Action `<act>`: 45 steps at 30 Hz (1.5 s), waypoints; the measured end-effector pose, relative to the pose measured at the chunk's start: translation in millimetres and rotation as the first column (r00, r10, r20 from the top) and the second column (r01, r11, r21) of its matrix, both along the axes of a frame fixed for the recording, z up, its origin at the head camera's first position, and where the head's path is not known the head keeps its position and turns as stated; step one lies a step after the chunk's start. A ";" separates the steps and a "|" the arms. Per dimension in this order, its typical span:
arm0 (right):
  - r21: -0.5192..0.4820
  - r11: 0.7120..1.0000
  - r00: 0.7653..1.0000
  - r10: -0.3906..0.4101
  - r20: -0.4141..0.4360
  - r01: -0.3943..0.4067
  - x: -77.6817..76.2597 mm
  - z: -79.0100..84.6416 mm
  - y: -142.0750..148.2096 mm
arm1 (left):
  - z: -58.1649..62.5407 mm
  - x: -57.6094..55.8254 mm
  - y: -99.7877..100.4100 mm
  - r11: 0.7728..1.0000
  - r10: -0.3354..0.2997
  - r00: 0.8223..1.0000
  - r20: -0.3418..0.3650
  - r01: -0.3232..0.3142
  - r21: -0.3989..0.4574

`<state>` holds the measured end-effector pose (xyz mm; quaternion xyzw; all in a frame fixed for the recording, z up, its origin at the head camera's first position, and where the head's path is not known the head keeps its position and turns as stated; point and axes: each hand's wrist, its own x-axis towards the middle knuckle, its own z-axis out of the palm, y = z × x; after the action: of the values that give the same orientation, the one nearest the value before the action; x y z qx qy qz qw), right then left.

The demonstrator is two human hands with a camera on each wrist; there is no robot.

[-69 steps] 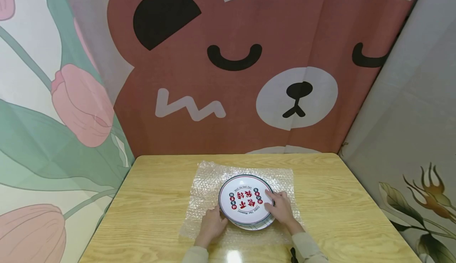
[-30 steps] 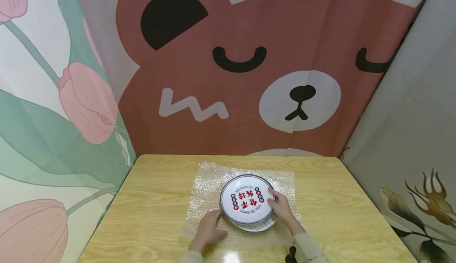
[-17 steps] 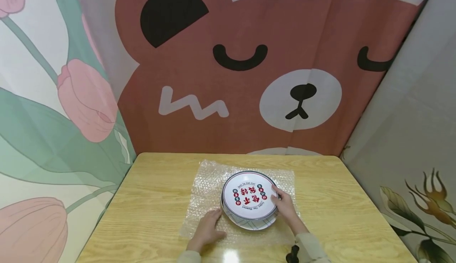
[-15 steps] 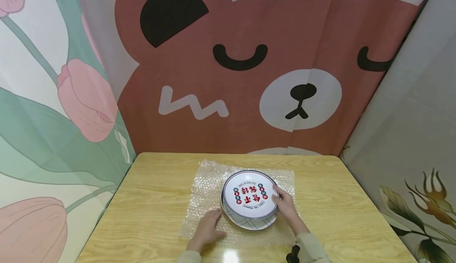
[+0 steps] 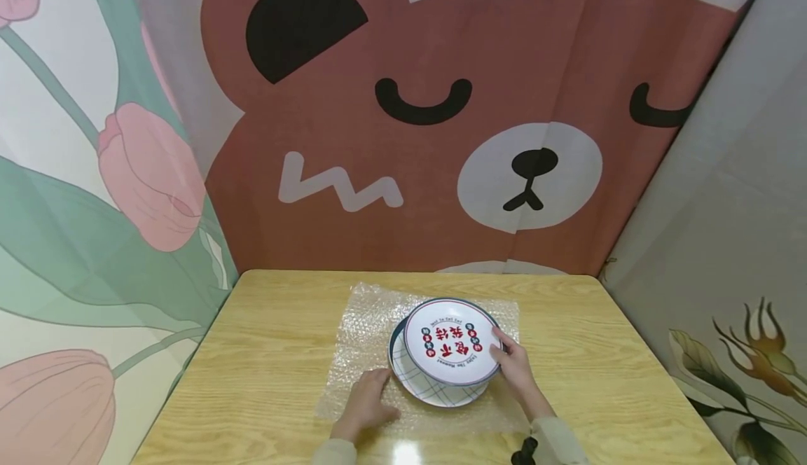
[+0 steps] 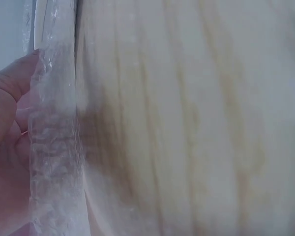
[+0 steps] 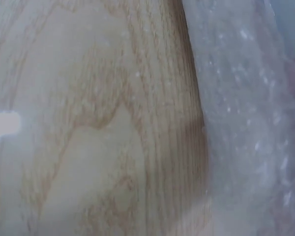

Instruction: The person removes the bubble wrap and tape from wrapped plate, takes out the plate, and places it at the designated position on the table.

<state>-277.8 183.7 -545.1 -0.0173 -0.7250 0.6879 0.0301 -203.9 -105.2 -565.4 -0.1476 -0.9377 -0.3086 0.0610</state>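
Note:
A white plate (image 5: 450, 353) with red characters and a blue rim lies overlapping a second plate, shifted to its upper right. My right hand (image 5: 515, 370) pinches its right rim, thumb on top and fingers beneath. Below it the checked plate (image 5: 435, 391), white with a dark rim, shows along its left and front. My left hand (image 5: 366, 402) lies at that lower plate's left side, fingers loosely extended, fingertips right at the rim. In the left wrist view a finger (image 6: 17, 73) of that hand shows beside the wrap's edge.
Under the plates a sheet of bubble wrap (image 5: 356, 339) is spread on the wooden table (image 5: 252, 367). Printed curtains, one with a bear (image 5: 353, 234), hang behind and at the sides. A dark object (image 5: 525, 451) is by the right sleeve.
The red-lettered plate has slid right and away in my right hand, baring more of the checked plate. My left hand has loosened from the plates' left rim and stayed beside it.

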 end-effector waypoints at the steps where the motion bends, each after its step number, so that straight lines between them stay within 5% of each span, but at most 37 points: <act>1: -0.020 1.000 1.000 -0.004 0.013 0.004 0.3 -0.1 0.8 | 0.4 -0.2 0.1 1.000 0.001 1.000 0.006 -0.001 0.001; 10: -0.170 0.985 0.997 -0.002 0.080 0.016 3.0 4.0 10.6 | 1.7 -2.8 0.9 1.000 0.012 1.000 0.029 -0.012 -0.005; 45: -0.207 0.975 0.991 -0.059 0.123 0.084 11.0 0.9 29.2 | 0.4 -11.3 3.1 0.999 0.053 0.998 0.020 -0.053 -0.002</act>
<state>-266.7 212.9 -544.2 -0.0864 -0.6469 0.7576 0.0105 -215.2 -102.1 -565.0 -0.1197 -0.9421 -0.3075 0.0594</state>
